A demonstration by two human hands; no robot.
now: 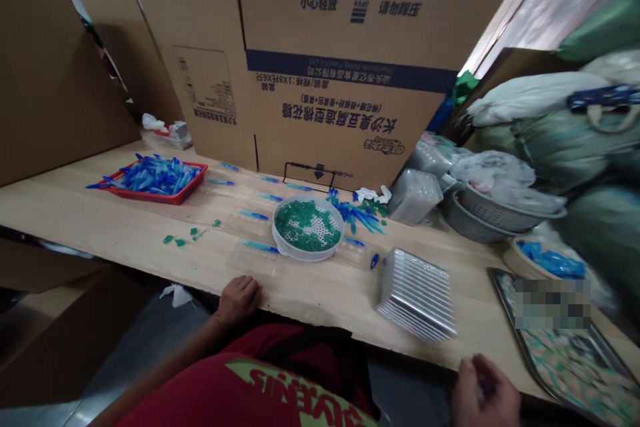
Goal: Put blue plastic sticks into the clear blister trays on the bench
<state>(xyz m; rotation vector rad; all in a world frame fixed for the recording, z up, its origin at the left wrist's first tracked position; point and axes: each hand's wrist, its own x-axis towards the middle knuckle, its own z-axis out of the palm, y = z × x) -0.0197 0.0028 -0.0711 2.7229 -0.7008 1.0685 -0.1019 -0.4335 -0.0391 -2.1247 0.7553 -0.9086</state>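
Observation:
My left hand (240, 299) rests on the table's front edge with its fingers curled in a loose fist; nothing shows in it. My right hand (485, 392) is by the edge at the lower right, slightly blurred. Its fingers bend in toward the thumb, and whatever they may hold is hidden. Between the hands and the carton stands a round white perforated basket (309, 255) of small green pieces (300, 217). Slim blue pen-shaped pieces (260, 246) lie on clear plastic trays (250, 260) around it. A stack of clear ribbed trays (417, 293) is nearest my right hand.
A red tray (185, 197) heaped with blue pieces sits at the left. A large carton (325, 100) walls off the back. Grey baskets (480, 220), a tub with blue packets (550, 259) and a patterned metal-rimmed tray (565, 353) line the right. Loose green bits (180, 241) lie left of centre.

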